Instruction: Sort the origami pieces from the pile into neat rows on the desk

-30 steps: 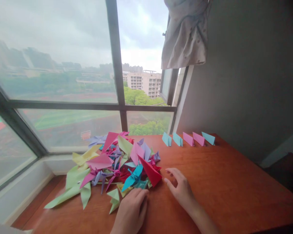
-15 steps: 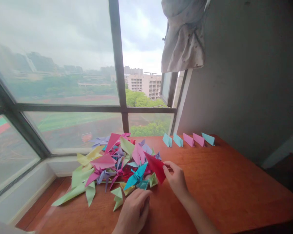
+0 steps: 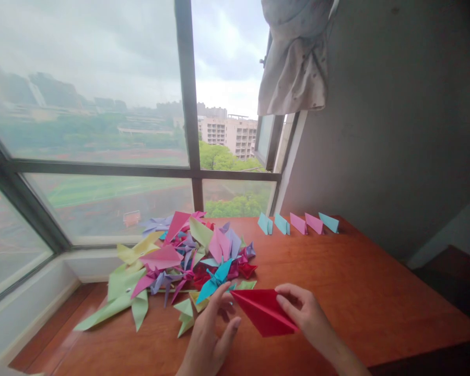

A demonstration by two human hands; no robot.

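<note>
A mixed heap of coloured folded-paper shapes (image 3: pixel 162 258) covers the left of my glossy reddish-brown wooden table (image 3: pixel 379 297), a bright blue paper crane (image 3: pixel 215 279) at its near side. My left hand (image 3: pixel 209 334) is spread, thumb apart from fingers, near the tip of a red folded-paper plane (image 3: pixel 264 312); whether they touch, I cannot tell. The plane sits between my hands, before the heap. Beyond, five light-blue and pink folded-paper wedges (image 3: pixel 298 223) line the far edge. At right, my right hand (image 3: pixel 307 316) pinches the plane's broad end. I judge the step as turning it two-handed; that calls for a light left-hand grip, sparing the creases.
</note>
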